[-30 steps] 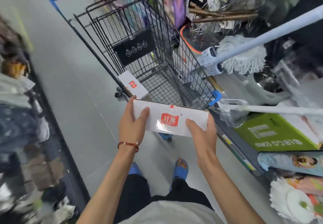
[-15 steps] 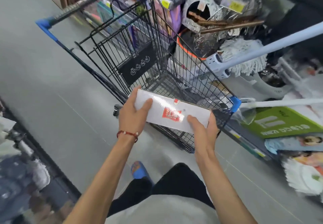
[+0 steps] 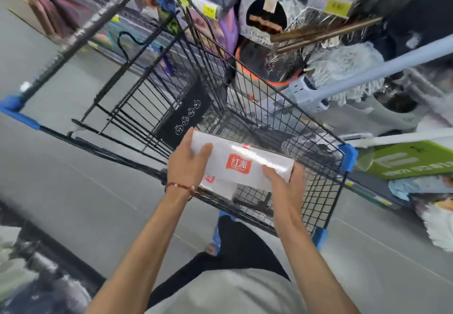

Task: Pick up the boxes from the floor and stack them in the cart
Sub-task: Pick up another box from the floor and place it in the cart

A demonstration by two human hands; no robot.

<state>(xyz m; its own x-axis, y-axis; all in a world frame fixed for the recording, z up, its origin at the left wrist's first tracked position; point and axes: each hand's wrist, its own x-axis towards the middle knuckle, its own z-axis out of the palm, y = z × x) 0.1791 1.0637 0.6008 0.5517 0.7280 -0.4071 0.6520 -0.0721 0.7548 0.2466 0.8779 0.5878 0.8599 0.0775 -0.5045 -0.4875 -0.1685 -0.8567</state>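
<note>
A flat white box (image 3: 241, 160) with a red logo is held level over the near end of the black wire cart (image 3: 274, 107). My left hand (image 3: 187, 164) grips its left end, thumb on top. My right hand (image 3: 282, 182) grips its right end from the near side. Just below the held box a second white box (image 3: 218, 186) with the same red mark shows partly, seemingly inside the cart by its near wall. The cart's basket stretches away from me, with blue corner caps (image 3: 346, 158).
Shelves at the right and far side hold mops (image 3: 343, 68), a pale mop handle (image 3: 382, 71), a green carton (image 3: 414, 161) and an orange-rimmed bucket (image 3: 264, 68). Grey floor (image 3: 73, 179) lies left of the cart. Blurred goods line the left edge.
The box has moved forward, from in front of the cart to above its near end. The view has closed in on the cart. Both hands keep their grip.
</note>
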